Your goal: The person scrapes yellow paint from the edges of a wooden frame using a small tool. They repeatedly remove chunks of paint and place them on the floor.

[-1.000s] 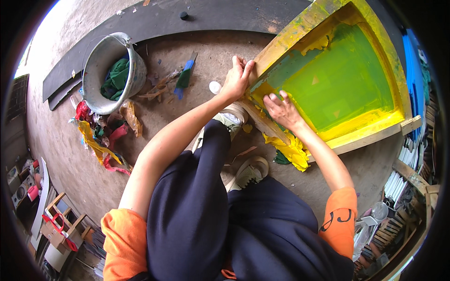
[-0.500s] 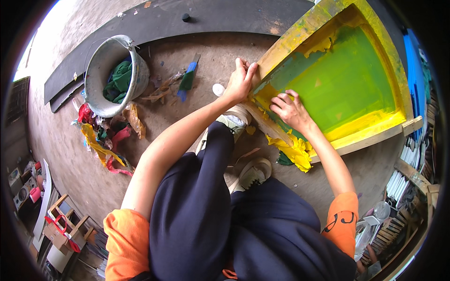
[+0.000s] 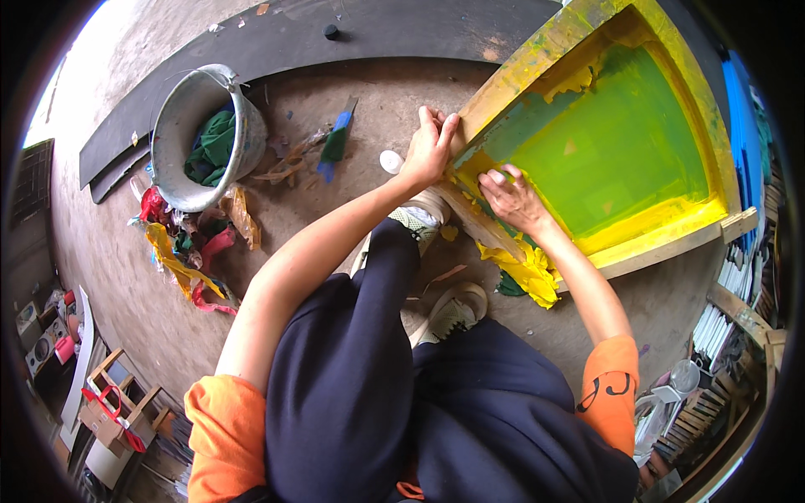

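Observation:
A wooden screen-printing frame (image 3: 545,57) stands tilted at the right, smeared with yellow and green. Its mesh (image 3: 625,147) is mostly green, with yellow along the edges. My left hand (image 3: 429,149) is closed on the frame's left corner, thumb over the rail. Inside the frame, near that same corner, my right hand (image 3: 513,201) rests with curled fingers against the yellow-stained mesh edge; whatever its fingertips pinch is hidden. A crumpled yellow sheet (image 3: 530,275) hangs by the frame's lower rail, close to my right wrist.
At the left a grey bucket (image 3: 170,172) holds dark green cloth (image 3: 214,142). Coloured scraps (image 3: 172,256) lie beside it. A blue-green scraper (image 3: 335,144) and white cap (image 3: 391,161) are on the floor. A long black board (image 3: 377,38) lies beyond; my shoes (image 3: 453,314) are below.
My right hand has shifted slightly left toward the frame's corner, its fingers more curled. My left hand and the frame have stayed nearly still.

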Tool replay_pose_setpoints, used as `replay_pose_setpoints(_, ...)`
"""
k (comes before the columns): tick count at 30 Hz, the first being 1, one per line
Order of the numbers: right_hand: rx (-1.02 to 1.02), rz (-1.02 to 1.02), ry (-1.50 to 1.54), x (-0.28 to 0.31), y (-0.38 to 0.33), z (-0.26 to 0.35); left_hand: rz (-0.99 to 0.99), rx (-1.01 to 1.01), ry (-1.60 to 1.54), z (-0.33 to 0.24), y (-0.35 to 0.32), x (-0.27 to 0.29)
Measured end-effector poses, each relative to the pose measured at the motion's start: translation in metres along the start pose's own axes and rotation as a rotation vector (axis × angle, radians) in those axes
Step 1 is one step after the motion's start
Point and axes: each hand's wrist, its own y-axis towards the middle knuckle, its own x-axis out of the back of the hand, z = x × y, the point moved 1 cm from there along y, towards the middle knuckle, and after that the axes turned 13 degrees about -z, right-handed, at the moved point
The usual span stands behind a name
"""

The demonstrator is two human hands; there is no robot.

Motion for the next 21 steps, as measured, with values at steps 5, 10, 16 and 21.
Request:
replay_pose_setpoints(5, -0.132, -0.004, 0.020, -0.003, -0.007, 0.005, -0.017, -0.014, 0.035, -0.001, -0.001, -0.003)
replay_pose_setpoints(10, -0.263, -0.044, 0.098, -0.007, -0.003, 0.006, -0.016, 0.011, 0.056, -0.004, -0.003, -0.003)
replay_pose_setpoints(16, -0.718, -0.209, 0.247, -0.008, 0.014, 0.003, -0.012, 0.043, 0.070, -0.006, -0.002, -0.003)
replay_pose_setpoints(21, -0.694, -0.232, 0.334, 0.011, 0.040, -0.025, -0.018, 0.014, 0.046, -0.006, -0.004, -0.003)
